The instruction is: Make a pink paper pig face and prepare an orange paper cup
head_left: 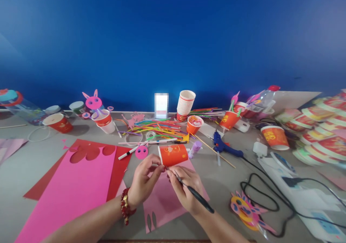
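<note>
Low in the middle of the head view, my left hand (147, 180) is closed in a pinch, with a beaded red bracelet at the wrist. Something small at its fingertips is too hidden to name. My right hand (189, 187) grips a slim metal tool with a black handle (200, 199), pen-fashion; its tip meets the left fingertips. Just beyond both hands, an orange paper cup (174, 154) lies on its side. Under the hands is a light pink sheet (164, 214) with leaf-shaped cutouts. A pink bunny face (141, 151) lies left of the cup.
Pink sheet (81, 185) and red sheet (45, 181) lie left. Behind are pipe cleaners (162, 127), stacked cups (186, 102) and a bunny cup (101, 117). A purple glue stick (195, 149), blue glue gun (225, 145), its cord (259, 171) and a power strip (302, 203) are right.
</note>
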`<state>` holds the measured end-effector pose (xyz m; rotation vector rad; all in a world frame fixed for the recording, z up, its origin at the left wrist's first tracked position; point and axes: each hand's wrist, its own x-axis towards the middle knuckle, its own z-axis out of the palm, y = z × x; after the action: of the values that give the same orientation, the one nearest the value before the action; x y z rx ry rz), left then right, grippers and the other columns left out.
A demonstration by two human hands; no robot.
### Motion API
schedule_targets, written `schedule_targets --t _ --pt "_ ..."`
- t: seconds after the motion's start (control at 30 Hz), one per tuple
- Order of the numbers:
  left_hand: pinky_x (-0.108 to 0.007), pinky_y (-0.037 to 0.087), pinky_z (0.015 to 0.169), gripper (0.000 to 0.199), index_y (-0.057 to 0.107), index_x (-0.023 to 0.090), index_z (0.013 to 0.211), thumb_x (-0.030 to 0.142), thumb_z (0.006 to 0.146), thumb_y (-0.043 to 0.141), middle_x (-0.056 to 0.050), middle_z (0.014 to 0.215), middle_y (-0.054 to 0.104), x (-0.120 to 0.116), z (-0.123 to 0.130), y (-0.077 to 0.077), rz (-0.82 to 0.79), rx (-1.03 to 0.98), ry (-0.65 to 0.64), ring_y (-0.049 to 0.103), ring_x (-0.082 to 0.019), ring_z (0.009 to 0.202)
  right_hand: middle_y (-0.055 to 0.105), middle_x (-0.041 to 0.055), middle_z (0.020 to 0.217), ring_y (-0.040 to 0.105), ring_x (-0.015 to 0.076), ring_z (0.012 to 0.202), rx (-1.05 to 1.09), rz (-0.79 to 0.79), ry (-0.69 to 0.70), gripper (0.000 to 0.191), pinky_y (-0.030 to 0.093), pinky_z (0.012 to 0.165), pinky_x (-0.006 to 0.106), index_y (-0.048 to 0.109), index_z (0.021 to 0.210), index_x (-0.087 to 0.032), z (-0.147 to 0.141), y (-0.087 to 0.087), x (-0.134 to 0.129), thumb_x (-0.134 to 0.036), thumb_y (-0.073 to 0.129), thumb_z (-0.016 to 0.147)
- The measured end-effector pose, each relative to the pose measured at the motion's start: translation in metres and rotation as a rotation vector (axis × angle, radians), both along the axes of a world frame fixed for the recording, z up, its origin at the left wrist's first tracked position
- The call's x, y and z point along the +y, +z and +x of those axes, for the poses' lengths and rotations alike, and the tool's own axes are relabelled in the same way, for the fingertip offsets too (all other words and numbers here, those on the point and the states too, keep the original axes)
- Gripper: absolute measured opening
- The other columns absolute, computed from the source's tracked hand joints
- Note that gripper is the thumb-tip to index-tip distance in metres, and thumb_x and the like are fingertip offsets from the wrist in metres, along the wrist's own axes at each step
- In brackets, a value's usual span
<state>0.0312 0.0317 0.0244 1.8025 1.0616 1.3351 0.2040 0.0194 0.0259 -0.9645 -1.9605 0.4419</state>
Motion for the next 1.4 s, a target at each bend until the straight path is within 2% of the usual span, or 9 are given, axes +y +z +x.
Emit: schedule_targets --t 0.27,0.57,0.67,0.8,0.87,0.93,1.03,1.2,1.4 --pt "-0.025 0.047 0.069 0.012 0.06 0.02 0.089 0.008 0.09 0.056 -0.003 0.082 0.06 -0.001 0.0 0.001 0.155 0.066 0.034 0.058 -0.014 0.076 0.068 0.005 0.076 0.067 0.0191 0.068 0.007 0.027 -0.03 0.019 0.051 0.066 0.029 0.06 0.104 -0.02 -0.002 -0.003 -0.002 -0.013 0.045 0.095" --pt "-0.025 0.047 0.068 0.01 0.059 0.019 0.086 0.009 0.088 0.058 -0.002 0.079 0.063 -0.003 -0.002 0.011 0.147 0.145 0.022 0.06 -0.014 0.073 0.071 0.0073 0.079 0.068 0.0198 0.069 -0.067 0.1 -0.014 0.019 0.052 0.064 0.03 0.061 0.102 -0.019 0.0 0.001 -0.002 -0.012 0.045 0.093" --pt "-0.025 0.048 0.067 0.011 0.06 0.019 0.088 0.009 0.089 0.056 -0.003 0.079 0.063 -0.003 -0.002 0.01 0.158 0.172 0.027 0.06 -0.014 0.073 0.068 0.0053 0.07 0.065 0.0175 0.063 0.022 -0.072 -0.021 0.019 0.052 0.061 0.027 0.062 0.09 -0.019 -0.003 0.003 -0.003 -0.019 0.045 0.097" --pt "-0.027 0.05 0.071 0.013 0.06 0.019 0.089 0.007 0.088 0.056 -0.004 0.082 0.063 0.0 -0.001 0.002 0.23 0.173 0.029 0.06 -0.015 0.078 0.06 0.0008 0.059 0.058 0.012 0.048 0.375 -0.5 -0.011 0.036 0.046 0.044 0.02 0.058 0.075 -0.018 -0.013 0.0 -0.004 -0.04 0.043 0.1" --pt "-0.028 0.05 0.073 0.013 0.06 0.02 0.088 0.008 0.088 0.055 -0.005 0.083 0.063 0.0 -0.002 -0.001 0.253 0.169 0.023 0.06 -0.016 0.08 0.059 -0.0002 0.057 0.055 0.0108 0.045 0.493 -0.608 -0.016 0.04 0.044 0.04 0.018 0.056 0.073 -0.018 -0.016 -0.001 -0.004 -0.046 0.044 0.098" --pt "-0.029 0.049 0.073 0.012 0.06 0.02 0.089 0.009 0.089 0.055 -0.005 0.083 0.063 0.0 -0.002 -0.002 0.238 0.146 0.004 0.06 -0.017 0.08 0.059 -0.0001 0.057 0.056 0.0111 0.046 0.475 -0.573 -0.014 0.04 0.045 0.041 0.018 0.057 0.072 -0.018 -0.016 -0.001 -0.004 -0.045 0.045 0.098" --pt "-0.028 0.048 0.071 0.009 0.06 0.019 0.088 0.013 0.091 0.054 -0.004 0.082 0.063 0.0 -0.005 -0.001 0.142 0.088 -0.027 0.06 -0.016 0.077 0.065 0.0019 0.064 0.062 0.0137 0.055 0.281 -0.377 0.005 0.03 0.05 0.051 0.021 0.062 0.08 -0.019 -0.011 0.002 -0.004 -0.034 0.045 0.099" --pt "-0.027 0.046 0.07 0.01 0.058 0.017 0.086 0.025 0.093 0.055 -0.003 0.08 0.06 0.0 -0.003 -0.005 -0.094 -0.073 0.056 0.056 -0.015 0.074 0.07 0.0062 0.079 0.067 0.0185 0.07 0.017 -0.098 0.018 0.017 0.053 0.064 0.027 0.062 0.094 -0.019 -0.005 0.0 -0.001 -0.018 0.045 0.096" --pt "-0.026 0.047 0.072 0.015 0.057 0.017 0.081 0.028 0.092 0.058 -0.003 0.082 0.057 0.001 0.006 -0.002 -0.182 -0.256 0.023 0.054 -0.015 0.076 0.067 0.0055 0.075 0.065 0.0192 0.066 -0.05 0.014 -0.016 0.014 0.05 0.062 0.029 0.06 0.098 -0.019 -0.003 -0.009 0.001 -0.014 0.048 0.093"
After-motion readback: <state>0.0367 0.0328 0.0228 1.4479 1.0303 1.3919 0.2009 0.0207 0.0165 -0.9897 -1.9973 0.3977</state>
